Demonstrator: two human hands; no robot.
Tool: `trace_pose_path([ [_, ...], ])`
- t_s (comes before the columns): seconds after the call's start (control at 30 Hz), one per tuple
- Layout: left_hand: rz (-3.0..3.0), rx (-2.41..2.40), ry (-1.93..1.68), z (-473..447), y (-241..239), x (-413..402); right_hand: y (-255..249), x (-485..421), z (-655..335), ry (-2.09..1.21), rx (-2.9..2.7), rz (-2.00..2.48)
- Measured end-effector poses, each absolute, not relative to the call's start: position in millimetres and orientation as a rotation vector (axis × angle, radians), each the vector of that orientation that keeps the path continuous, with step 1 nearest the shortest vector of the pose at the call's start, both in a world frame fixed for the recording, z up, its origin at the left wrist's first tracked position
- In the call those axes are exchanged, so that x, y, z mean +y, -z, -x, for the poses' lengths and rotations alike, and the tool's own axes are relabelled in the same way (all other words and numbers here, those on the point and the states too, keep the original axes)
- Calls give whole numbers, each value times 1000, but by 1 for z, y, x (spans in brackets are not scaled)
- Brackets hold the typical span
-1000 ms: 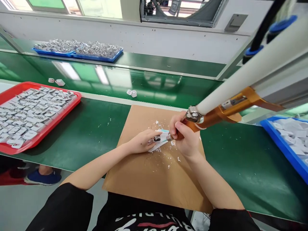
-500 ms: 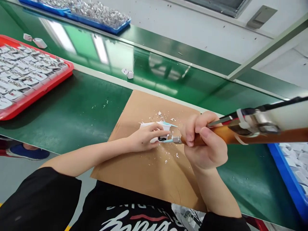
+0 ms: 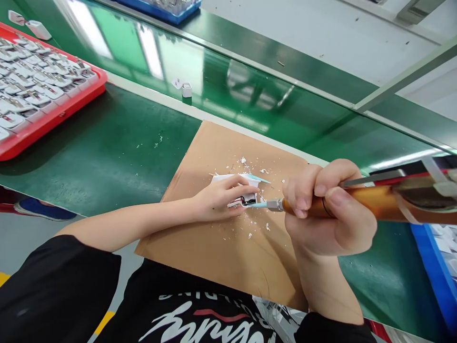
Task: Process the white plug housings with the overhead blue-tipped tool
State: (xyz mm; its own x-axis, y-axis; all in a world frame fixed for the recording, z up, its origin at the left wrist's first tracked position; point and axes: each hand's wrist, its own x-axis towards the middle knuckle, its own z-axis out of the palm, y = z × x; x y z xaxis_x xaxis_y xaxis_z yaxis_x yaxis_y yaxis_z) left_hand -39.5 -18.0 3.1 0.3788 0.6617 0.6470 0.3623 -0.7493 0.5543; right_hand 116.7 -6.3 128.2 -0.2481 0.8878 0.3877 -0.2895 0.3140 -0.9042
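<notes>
Under my left hand (image 3: 223,196), a small white plastic housing (image 3: 252,189) is held against the cardboard sheet (image 3: 214,247), fingers curved over it. A black part and thin wires show inside its open end. My right hand (image 3: 330,209) is closed round the orange handle of a lever-type handheld tool (image 3: 374,202). A metal collar leads to its narrow pale-blue tip, which reaches the housing's open end; exact contact cannot be made out. A pale-blue pointed piece (image 3: 260,178) sticks out beside the housing's far edge. White shavings (image 3: 243,161) are scattered around both.
On the left stands a red tray (image 3: 71,112) with many white-and-metal parts. A blue bin (image 3: 428,267) of white pieces is at the right. Small white boxes (image 3: 186,89) and another blue tray (image 3: 174,16) lie beyond the green bench (image 3: 117,143).
My head view has shifted. The tool and my right hand have moved right and tilted slightly, and the housing appears turned a little under my left hand, showing wires.
</notes>
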Motion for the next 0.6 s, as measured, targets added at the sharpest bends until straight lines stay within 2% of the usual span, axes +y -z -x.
trace_pose_path([
  [0.6,-2256,867,-1406,38,-9,-21,-129,-6,-116,-1225,-1392,618],
])
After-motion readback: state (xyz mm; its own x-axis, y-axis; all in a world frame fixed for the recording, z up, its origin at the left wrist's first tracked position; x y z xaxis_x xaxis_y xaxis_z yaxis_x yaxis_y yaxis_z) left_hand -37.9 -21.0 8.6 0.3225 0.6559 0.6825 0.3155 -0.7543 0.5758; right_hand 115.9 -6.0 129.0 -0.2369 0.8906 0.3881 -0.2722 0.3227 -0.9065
